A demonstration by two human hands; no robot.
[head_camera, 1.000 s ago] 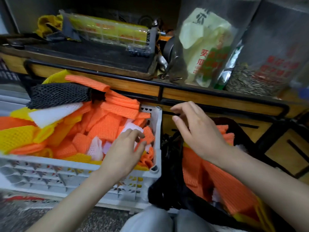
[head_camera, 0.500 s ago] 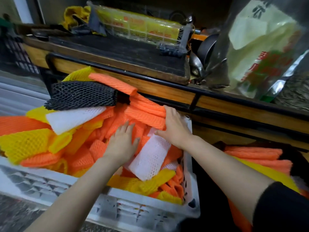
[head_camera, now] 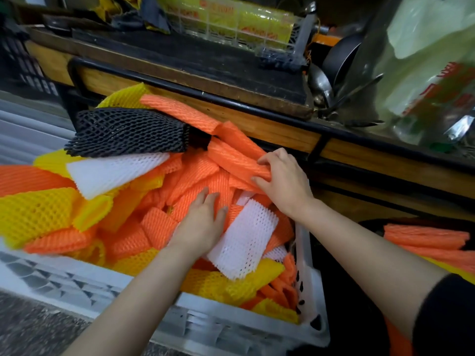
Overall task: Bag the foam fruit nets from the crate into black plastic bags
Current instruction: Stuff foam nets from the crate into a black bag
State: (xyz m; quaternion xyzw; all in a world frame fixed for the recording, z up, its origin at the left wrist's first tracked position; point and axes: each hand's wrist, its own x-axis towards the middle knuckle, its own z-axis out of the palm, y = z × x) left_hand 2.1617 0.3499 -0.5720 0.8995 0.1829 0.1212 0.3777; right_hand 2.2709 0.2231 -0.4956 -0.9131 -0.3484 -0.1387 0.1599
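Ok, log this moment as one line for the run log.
step: gathering nets | left hand: flat on orange nets in crate | right hand: grips long orange net | black bag: right of crate, partly filled

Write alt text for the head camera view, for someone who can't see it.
A person's right hand grips a long orange foam net in a white plastic crate heaped with orange, yellow, white and black foam nets, while the left hand rests flat on the pile. To the right, a black plastic bag holds orange nets.

Orange, yellow, white and black mesh foam nets [head_camera: 195, 176] in a white crate [head_camera: 231, 327].
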